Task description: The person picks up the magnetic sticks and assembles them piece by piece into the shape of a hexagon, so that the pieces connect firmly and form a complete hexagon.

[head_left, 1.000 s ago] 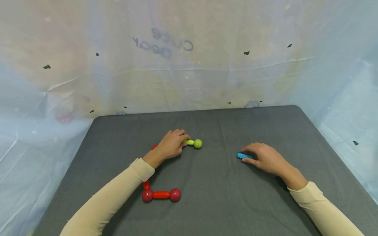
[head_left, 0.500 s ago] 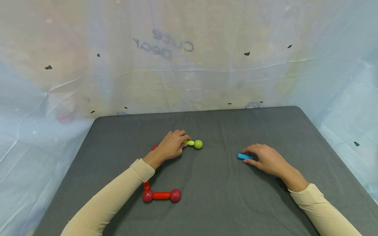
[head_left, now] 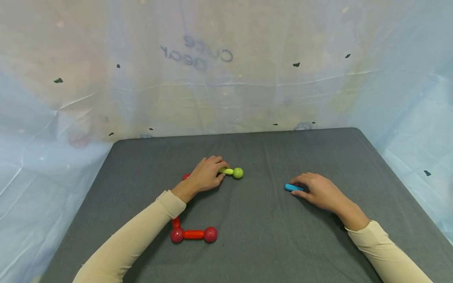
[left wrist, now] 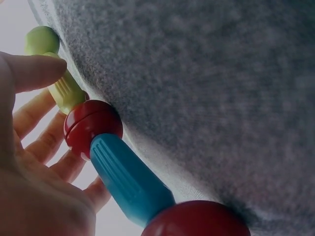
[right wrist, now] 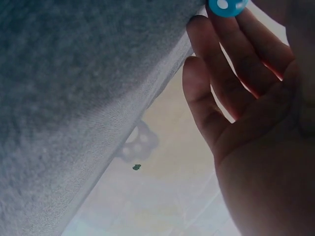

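My left hand (head_left: 206, 173) pinches a yellow-green rod (head_left: 225, 171) between thumb and fingers; the rod is part of a ball-and-rod magnetic building toy. A green ball (head_left: 238, 173) caps its right end. In the left wrist view, a red ball (left wrist: 93, 128) joins the rod's other end to a blue rod (left wrist: 130, 179), which meets another red ball (left wrist: 197, 221). My right hand (head_left: 316, 190) holds a separate blue rod (head_left: 293, 187) between thumb and fingers, low at the table. The right wrist view catches only that rod's end (right wrist: 228, 6), with a white dot on it.
Nearer the person, a red rod (head_left: 193, 234) lies between a dark red ball (head_left: 177, 235) and another red ball (head_left: 210, 234). A further red rod (head_left: 175, 222) runs under the left sleeve. Grey cloth covers the table (head_left: 255, 243); pale sheeting (head_left: 226, 78) hangs behind it.
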{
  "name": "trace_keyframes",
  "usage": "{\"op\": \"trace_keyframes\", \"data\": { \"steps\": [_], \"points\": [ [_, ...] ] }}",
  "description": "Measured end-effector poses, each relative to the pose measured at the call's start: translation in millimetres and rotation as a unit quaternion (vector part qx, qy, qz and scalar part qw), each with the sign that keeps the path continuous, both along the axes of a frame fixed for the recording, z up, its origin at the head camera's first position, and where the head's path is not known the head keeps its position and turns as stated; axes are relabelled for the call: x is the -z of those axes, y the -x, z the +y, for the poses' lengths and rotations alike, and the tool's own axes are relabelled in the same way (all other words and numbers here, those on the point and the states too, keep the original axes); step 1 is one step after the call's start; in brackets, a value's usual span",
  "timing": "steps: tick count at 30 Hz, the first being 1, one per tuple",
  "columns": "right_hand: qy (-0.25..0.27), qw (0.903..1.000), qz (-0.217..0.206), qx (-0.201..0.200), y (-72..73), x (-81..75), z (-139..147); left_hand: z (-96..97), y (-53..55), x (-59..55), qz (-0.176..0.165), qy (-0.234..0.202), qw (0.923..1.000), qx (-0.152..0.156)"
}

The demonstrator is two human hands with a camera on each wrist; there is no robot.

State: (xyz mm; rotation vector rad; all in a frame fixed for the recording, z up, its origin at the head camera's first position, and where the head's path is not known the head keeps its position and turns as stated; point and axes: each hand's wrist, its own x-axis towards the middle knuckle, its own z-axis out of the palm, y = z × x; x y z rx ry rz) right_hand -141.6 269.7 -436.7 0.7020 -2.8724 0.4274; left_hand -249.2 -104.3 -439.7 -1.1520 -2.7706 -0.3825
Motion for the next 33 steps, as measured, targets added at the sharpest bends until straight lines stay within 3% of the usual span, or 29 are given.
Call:
{"op": "trace_keyframes", "data": {
  "steps": [19, 33],
  "points": [
    [0.008, 0.9997, 0.013, -0.017, 8.9, -4.6, -11.2, 6.9, 1.6, 3.0, 0.034, 0.015, 0.9989, 0.029],
    [0.01, 0.9992, 0.019, -0.033, 20.5, -7.2, -28.2, 5.9, 1.2, 2.5, 0.028, 0.011, 0.9994, 0.019]
  ]
}}
